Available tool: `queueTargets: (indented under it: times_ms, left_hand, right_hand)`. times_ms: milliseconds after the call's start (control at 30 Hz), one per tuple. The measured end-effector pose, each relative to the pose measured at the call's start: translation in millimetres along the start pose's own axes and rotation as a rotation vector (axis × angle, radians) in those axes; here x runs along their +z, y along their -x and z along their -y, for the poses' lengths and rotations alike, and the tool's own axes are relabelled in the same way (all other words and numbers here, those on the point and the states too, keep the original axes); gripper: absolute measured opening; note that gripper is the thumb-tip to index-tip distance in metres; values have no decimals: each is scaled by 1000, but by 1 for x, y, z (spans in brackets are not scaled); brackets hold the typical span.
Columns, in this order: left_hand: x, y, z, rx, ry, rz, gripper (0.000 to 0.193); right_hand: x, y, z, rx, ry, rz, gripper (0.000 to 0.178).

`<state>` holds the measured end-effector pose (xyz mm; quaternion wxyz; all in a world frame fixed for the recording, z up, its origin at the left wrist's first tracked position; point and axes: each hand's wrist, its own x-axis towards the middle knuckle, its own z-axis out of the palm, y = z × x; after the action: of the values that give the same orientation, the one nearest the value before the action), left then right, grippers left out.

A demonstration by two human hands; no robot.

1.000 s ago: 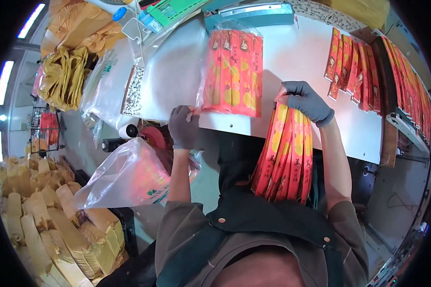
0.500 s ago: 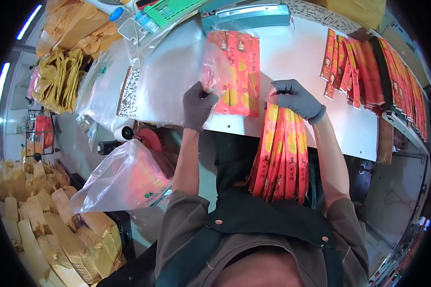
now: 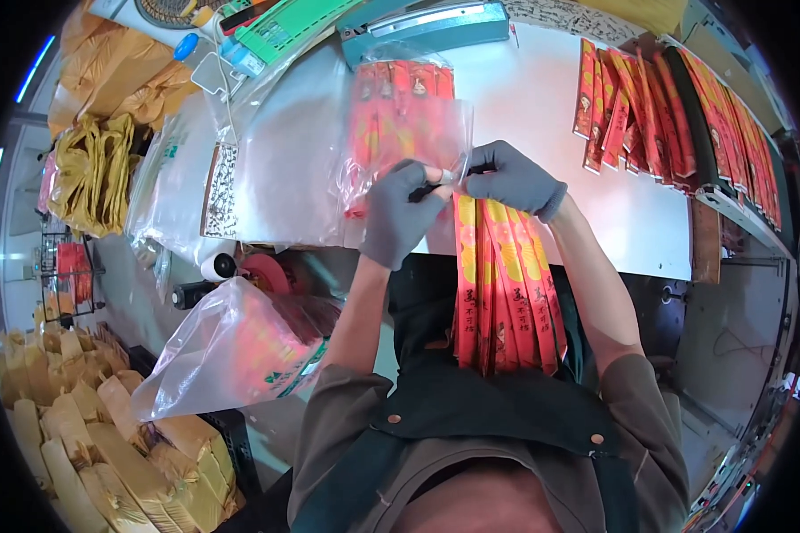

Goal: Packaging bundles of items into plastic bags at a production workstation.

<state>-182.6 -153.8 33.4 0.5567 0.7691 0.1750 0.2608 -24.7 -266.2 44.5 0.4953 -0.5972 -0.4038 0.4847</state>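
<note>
Both my hands wear grey gloves and meet at the front edge of the white table [image 3: 596,151]. My right hand [image 3: 511,178] grips the top of a bunch of long red and yellow packets [image 3: 502,284] that hangs down over my lap. My left hand [image 3: 400,213] pinches the mouth of a clear plastic bag [image 3: 409,133] right beside the bunch's top. The bag is lifted above the table, and several more red packets [image 3: 391,98] show through it.
Rows of red packets [image 3: 684,107] lie along the table's right side. A teal heat sealer [image 3: 427,31] stands at the back. A clear bag of red packets [image 3: 240,346] hangs at my left, above stacked yellow paper bundles [image 3: 89,444]. Yellow bags [image 3: 98,169] are piled left of the table.
My left hand rose from the table edge with the clear bag and came to the right hand. The bunch of packets shifted left and up to the bag's mouth.
</note>
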Motion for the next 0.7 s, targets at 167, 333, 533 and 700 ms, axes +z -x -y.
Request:
queueTargets:
  times_ms: [167, 333, 533, 700]
  left_hand:
    - [-12, 6, -6, -246, 273, 151, 6]
    - [-16, 3, 11, -615, 1087, -65, 11]
    - [-4, -24, 14, -146, 588, -433, 10]
    - [55, 3, -7, 721, -356, 18, 15]
  right_hand:
    - [-3, 1, 9, 44, 125, 21, 21]
    - [-13, 13, -8, -35, -15, -49, 15]
    - [-25, 38, -8, -96, 34, -68, 12]
    - [-22, 38, -6, -146, -61, -37, 48]
